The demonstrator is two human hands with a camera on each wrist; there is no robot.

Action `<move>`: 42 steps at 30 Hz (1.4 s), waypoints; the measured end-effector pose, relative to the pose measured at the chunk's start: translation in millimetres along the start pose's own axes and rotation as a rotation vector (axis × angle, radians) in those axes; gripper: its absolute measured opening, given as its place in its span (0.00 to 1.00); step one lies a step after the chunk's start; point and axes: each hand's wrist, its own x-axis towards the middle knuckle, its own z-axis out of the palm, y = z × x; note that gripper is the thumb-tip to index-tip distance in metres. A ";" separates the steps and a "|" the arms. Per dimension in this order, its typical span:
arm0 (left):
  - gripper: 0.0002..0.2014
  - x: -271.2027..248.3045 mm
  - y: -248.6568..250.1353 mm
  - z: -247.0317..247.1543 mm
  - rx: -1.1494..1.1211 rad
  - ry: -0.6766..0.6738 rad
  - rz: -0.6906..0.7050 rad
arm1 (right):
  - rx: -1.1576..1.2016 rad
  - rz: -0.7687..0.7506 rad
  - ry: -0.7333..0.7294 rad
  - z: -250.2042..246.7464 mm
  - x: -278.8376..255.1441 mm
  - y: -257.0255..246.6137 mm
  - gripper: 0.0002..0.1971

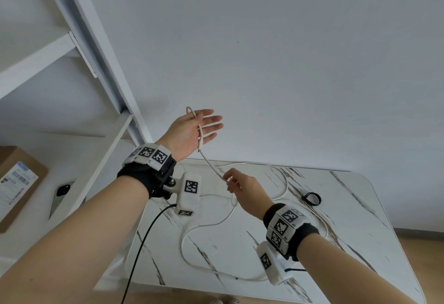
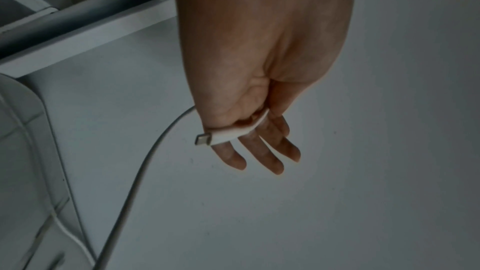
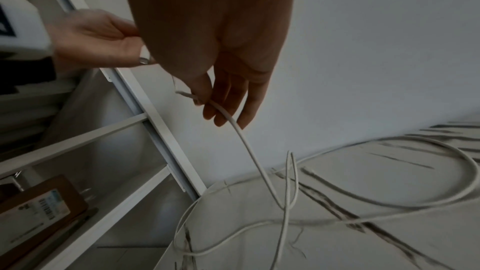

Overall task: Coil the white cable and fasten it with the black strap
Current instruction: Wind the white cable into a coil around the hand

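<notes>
Both hands hold the white cable (image 1: 217, 173) above the counter (image 1: 355, 210): left hand (image 1: 189, 133) pinning its plug end, right hand (image 1: 242, 189) pinching lower, so coiling is just starting and next needs a loop brought round, black strap (image 1: 311, 198) waiting.

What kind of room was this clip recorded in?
Likely a home or small office corner: a marble-patterned table against a plain wall, white shelving beside it holding a cardboard parcel and a phone.
</notes>
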 end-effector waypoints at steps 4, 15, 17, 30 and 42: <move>0.13 3.0 0.0 1.1 0.092 0.019 0.005 | -0.067 -0.067 0.067 -10.8 8.5 -6.4 0.12; 0.14 6.5 -7.9 8.1 0.452 0.036 -0.016 | -0.093 -0.241 0.151 -40.6 25.4 -28.2 0.12; 0.15 5.6 -12.6 9.2 0.550 0.041 -0.019 | -0.090 -0.276 0.160 -45.2 26.3 -31.6 0.11; 0.13 2.1 -27.9 16.2 0.576 0.057 -0.074 | -0.022 -0.276 0.128 -59.5 35.0 -47.0 0.08; 0.22 -14.1 -27.7 6.6 0.548 -0.074 -0.405 | 0.093 -0.124 0.022 -84.5 44.5 -41.5 0.05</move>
